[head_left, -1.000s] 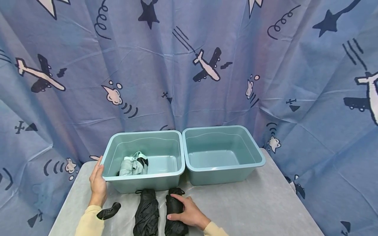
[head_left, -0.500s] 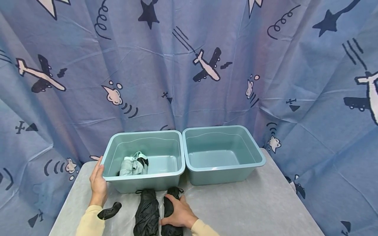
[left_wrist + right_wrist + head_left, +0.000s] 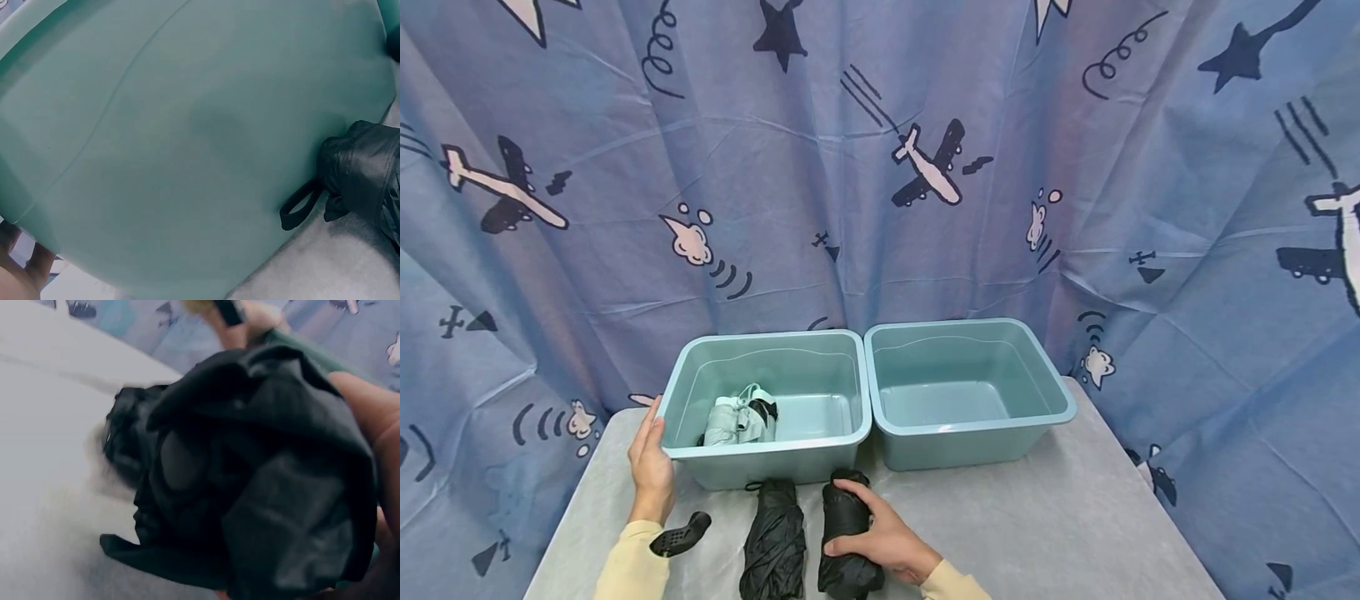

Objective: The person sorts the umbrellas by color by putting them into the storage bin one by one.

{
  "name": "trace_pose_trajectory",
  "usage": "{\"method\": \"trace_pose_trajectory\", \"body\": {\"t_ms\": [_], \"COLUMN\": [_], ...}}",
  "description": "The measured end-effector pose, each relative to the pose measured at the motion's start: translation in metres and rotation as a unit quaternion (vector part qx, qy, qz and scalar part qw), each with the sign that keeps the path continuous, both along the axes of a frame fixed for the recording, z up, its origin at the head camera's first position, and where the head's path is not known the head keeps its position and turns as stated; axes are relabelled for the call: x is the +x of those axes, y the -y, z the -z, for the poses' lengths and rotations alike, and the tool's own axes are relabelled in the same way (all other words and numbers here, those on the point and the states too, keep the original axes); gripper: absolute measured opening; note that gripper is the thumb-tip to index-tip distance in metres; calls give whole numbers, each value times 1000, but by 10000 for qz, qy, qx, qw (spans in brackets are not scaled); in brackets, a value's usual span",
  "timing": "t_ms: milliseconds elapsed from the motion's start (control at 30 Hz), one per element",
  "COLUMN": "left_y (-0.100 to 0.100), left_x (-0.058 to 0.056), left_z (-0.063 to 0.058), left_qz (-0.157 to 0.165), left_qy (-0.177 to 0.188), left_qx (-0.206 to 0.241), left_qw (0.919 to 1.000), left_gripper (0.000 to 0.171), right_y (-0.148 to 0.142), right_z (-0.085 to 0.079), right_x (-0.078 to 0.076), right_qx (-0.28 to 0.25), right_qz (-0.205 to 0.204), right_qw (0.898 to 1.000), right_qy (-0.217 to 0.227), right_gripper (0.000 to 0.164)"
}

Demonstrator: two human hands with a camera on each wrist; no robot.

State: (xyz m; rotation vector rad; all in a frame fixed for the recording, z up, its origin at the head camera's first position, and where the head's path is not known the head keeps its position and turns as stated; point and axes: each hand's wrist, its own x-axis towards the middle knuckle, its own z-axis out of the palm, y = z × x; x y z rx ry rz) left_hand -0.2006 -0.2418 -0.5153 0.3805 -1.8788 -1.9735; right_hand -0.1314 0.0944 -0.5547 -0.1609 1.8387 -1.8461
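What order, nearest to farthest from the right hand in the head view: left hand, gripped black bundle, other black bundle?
1. Gripped black bundle: in the right hand.
2. Other black bundle: just left of it, on the table.
3. Left hand: farther left, against the left bin.

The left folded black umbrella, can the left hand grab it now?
Probably yes: the left hand rests against the left bin, and only tabletop seems to separate that hand from the left folded umbrella.

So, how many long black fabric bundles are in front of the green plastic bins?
2: the left bundle, in front of the left bin; the right bundle, in the right hand's grip. More could lie outside the head view.
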Motion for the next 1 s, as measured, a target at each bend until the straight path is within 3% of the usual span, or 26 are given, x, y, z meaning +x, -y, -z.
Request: {"method": "trace_pose_trajectory", "body": {"t_ms": [100, 200, 533, 767, 1000], "left_y": [0, 0, 2, 3, 2], "left_x": [-1, -1, -3, -4, -3], "left_z": [0, 0, 2, 2, 2], "left_qz": [7, 16, 20, 53, 46], "left_qy": [-75, -116, -24, -73, -42], "left_qx": [37, 20, 23, 22, -40], "left_qw": [10000, 9999, 10000, 10000, 10000], "left_gripper": [51, 51, 50, 50, 50], "right_y": [-7, -13, -34, -52, -74], "right_z": [-14, -31, -85, -120, -138], "right_x": [4, 8, 8, -11, -50], "right_qx": [-537, -777, -827, -997, -913], "right_qz": [-217, -452, -873, -825, -425], "right_qw": [9982, 9959, 9907, 9884, 9925], "right_qy": [173, 71, -627, -801, -692], "right_gripper": [84, 83, 82, 91, 90]}}
